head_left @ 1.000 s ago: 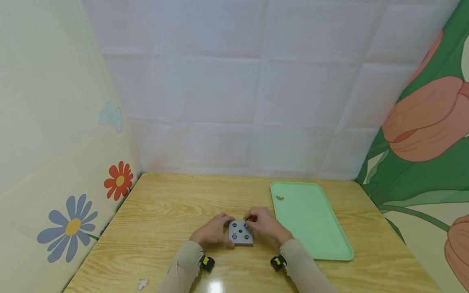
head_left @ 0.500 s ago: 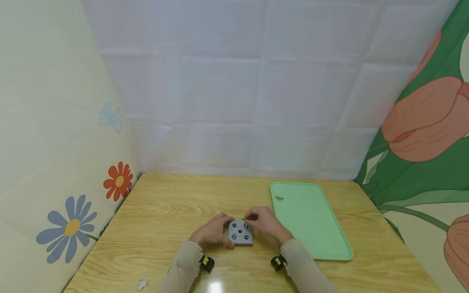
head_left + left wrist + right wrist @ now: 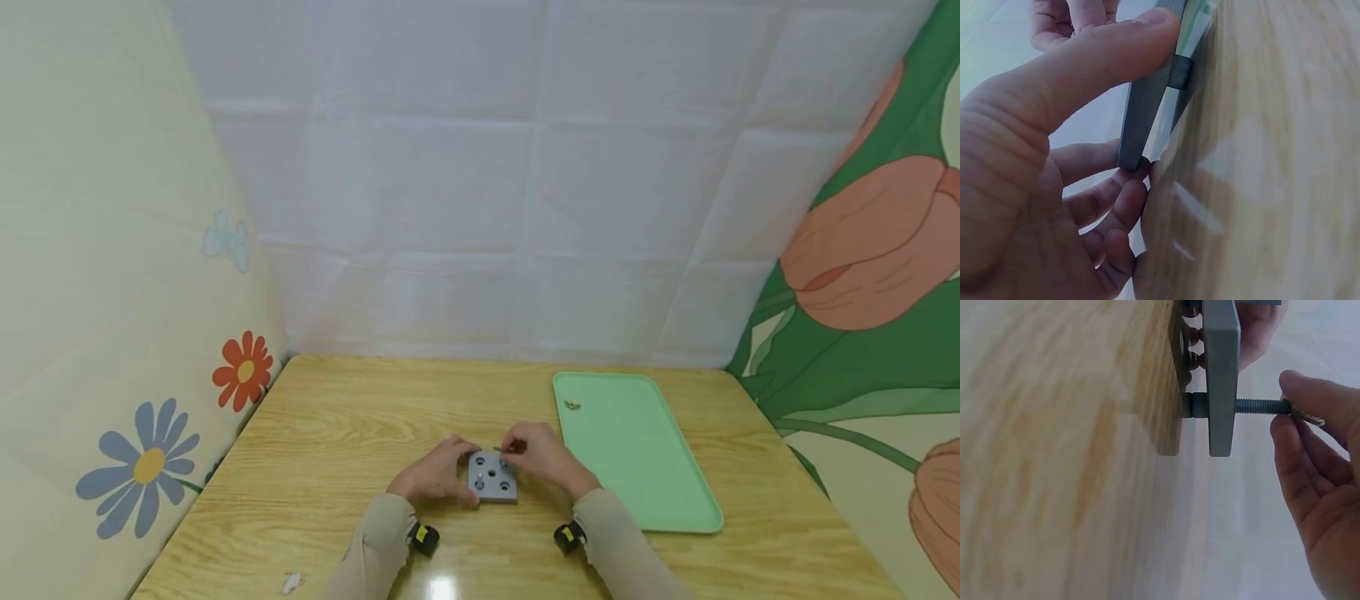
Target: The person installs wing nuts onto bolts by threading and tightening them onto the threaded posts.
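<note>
A square grey metal plate (image 3: pixel 492 492) with several holes sits at the middle front of the table. My left hand (image 3: pixel 433 478) grips its left side between thumb and fingers; the left wrist view shows the thumb (image 3: pixel 1116 50) on the plate's edge. Two threaded bolts stand up through the plate, one at its near left (image 3: pixel 480 481). The other bolt (image 3: pixel 1260 406) is at the far right corner, its head under the plate. At that bolt's tip, my right hand (image 3: pixel 551 458) pinches a brass-coloured wing nut (image 3: pixel 1307 417), partly hidden by the fingers.
A light green tray (image 3: pixel 637 458) lies to the right, with another wing nut (image 3: pixel 572 405) near its far left corner. A small white scrap (image 3: pixel 292 582) is at the table's front left. Fabric-covered walls stand behind and on both sides.
The right fingers have shifted slightly around the wing nut, which shows at a different angle between frames. The left hand and the plate stay in place.
</note>
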Tool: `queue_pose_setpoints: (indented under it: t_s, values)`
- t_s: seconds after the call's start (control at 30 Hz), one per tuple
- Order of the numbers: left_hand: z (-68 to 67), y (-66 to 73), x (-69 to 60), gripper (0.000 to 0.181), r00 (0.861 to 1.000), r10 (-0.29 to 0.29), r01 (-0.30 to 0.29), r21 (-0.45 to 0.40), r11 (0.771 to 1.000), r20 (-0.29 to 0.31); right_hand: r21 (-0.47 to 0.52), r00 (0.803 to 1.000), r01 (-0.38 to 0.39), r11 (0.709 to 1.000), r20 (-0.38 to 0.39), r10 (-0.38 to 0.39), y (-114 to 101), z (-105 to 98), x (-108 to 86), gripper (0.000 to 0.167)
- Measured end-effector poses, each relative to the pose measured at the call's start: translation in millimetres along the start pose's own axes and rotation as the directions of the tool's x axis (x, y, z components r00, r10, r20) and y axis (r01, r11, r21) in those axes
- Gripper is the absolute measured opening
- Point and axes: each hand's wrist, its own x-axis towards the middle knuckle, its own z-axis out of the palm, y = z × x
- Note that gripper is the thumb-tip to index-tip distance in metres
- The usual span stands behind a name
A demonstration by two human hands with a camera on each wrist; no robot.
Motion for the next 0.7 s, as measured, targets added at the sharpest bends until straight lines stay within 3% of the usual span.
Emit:
queue_pose_setpoints:
  t_s: [0.7]
  values:
    - [1.2, -3.2, 2.2, 0.082, 1.000, 0.007, -0.007, 0.016, 1.000, 0.007, 0.007, 1.000, -0.015, 1.000, -0.014, 0.015, -0.6, -0.7, -1.8, 0.007]
